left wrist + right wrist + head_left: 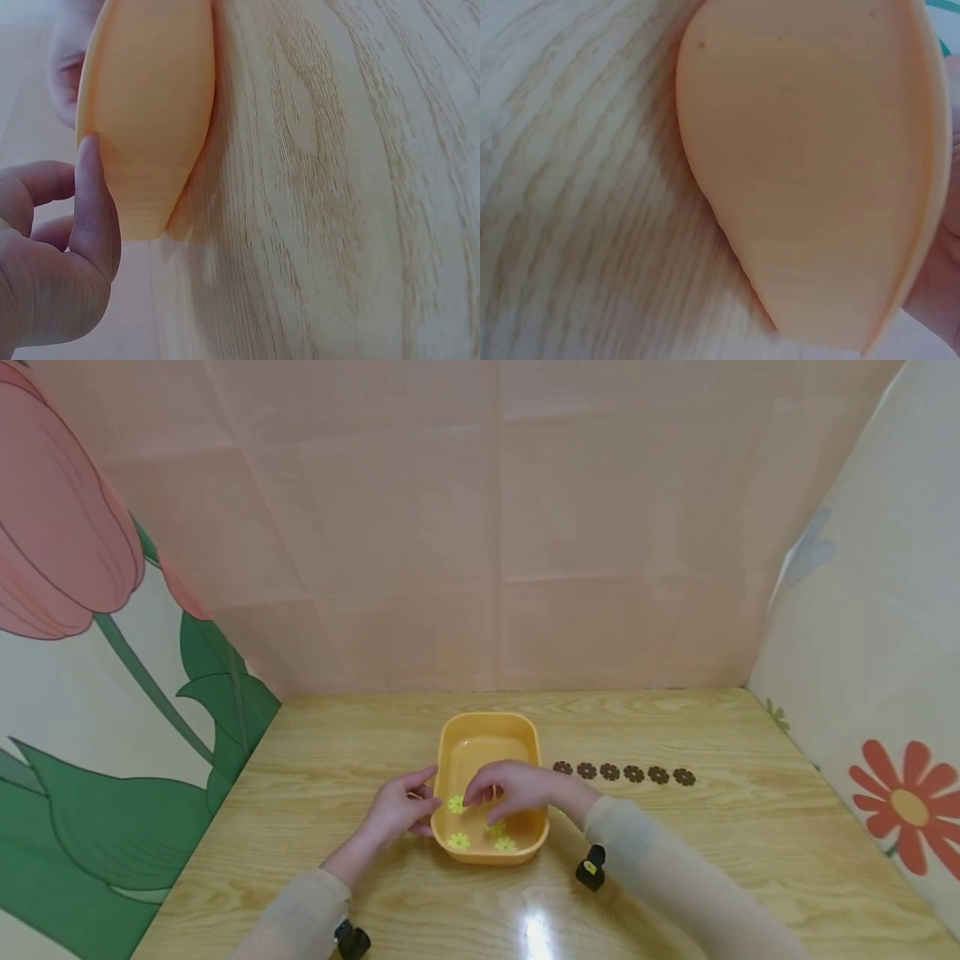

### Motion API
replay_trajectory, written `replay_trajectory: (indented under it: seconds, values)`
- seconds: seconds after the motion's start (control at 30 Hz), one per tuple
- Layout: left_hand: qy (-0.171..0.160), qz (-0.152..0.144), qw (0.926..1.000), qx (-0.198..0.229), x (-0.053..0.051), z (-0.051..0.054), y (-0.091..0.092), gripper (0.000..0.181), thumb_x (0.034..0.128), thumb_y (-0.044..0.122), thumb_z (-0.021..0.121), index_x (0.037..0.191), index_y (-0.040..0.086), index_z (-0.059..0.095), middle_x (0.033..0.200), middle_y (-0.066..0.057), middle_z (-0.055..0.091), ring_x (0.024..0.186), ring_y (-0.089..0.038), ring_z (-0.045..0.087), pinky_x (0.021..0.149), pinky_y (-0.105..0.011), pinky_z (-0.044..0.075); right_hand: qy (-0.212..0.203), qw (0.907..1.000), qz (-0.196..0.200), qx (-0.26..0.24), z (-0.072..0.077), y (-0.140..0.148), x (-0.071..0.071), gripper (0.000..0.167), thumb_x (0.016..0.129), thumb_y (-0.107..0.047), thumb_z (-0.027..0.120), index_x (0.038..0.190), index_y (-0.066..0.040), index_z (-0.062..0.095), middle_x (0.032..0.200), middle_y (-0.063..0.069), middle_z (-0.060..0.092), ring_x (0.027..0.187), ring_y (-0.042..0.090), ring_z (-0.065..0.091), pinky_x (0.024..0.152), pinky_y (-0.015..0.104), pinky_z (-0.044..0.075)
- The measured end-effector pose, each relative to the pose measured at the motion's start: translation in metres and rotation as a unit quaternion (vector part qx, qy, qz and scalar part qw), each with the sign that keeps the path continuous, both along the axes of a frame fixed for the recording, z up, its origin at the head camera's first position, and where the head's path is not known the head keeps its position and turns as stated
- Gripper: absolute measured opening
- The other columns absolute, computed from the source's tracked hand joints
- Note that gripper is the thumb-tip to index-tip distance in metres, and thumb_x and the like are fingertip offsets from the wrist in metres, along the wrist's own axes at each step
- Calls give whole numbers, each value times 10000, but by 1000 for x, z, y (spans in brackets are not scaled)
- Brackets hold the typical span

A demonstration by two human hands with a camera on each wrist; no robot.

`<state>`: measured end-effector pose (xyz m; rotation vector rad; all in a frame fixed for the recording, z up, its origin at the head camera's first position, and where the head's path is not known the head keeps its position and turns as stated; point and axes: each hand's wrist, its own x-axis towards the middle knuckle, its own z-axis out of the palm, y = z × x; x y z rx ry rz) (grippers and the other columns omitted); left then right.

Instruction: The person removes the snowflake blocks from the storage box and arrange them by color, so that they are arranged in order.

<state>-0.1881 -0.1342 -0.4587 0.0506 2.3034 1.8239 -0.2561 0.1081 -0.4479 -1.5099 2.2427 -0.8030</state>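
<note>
An orange-yellow plastic basin (489,857) stands on the table, with several small yellow flower-shaped pieces (459,841) on its bottom. My left hand (397,806) is at its left side, fingers touching the rim; in the left wrist view a straight finger (89,199) lies against the outer wall. Over the basin's middle hangs my right hand (517,787), its fingers bent downward, thumb and fingers apart. No piece shows between them. A yellow flower piece (455,804) lies close to those fingertips, another partly under the hand. In the right wrist view the basin wall (802,165) hides the right fingers.
Right of the basin, several dark brown flower-shaped pieces (610,772) lie in a row on the wooden table (360,727). A yellow-green bit (561,812) peeks out beside the right wrist. Printed walls stand at the back and both sides.
</note>
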Motion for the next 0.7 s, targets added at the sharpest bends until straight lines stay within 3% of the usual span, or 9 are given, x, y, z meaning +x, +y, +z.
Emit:
replay_trajectory:
  seconds: [0.2, 0.37, 0.47, 0.7]
  values:
    - [39, -28, 10000, 52, -1, -1, 0, 592, 880, -51, 679, 1438, -13, 483, 902, -114, 555, 716, -196, 581, 549, -367, 620, 335, 9990, 308, 38, -12, -11, -1, 355, 811, -150, 820, 1142, -84, 709, 1081, 30, 692, 945, 166, 609, 863, 260, 528]
    - [51, -66, 9999, 75, 0, -2, -1, 594, 877, -58, 676, 1437, -18, 482, 898, -112, 555, 711, -195, 582, 548, -361, 619, 368, 9983, 414, 179, -18, -19, 1, 346, 819, -161, 816, 1144, -96, 714, 1110, -27, 681, 1005, 100, 587, 931, 205, 477]
    - [69, -72, 9999, 93, 0, -2, -1, 595, 874, -61, 677, 1435, -21, 483, 896, -110, 556, 724, -194, 579, 547, -363, 619, 307, 9983, 416, 279, -22, -23, 2, 336, 820, -148, 814, 1138, -104, 718, 1114, -36, 679, 1039, 92, 582, 976, 207, 455]
    - [72, -81, 9998, 140, 2, 0, -1, 588, 876, -65, 673, 1432, -22, 485, 892, -110, 551, 727, -194, 575, 544, -362, 618, 598, 9958, 526, 458, -29, -29, 2, 325, 808, -166, 821, 1118, -142, 725, 1104, -72, 675, 1063, 36, 558, 1016, 200, 428]
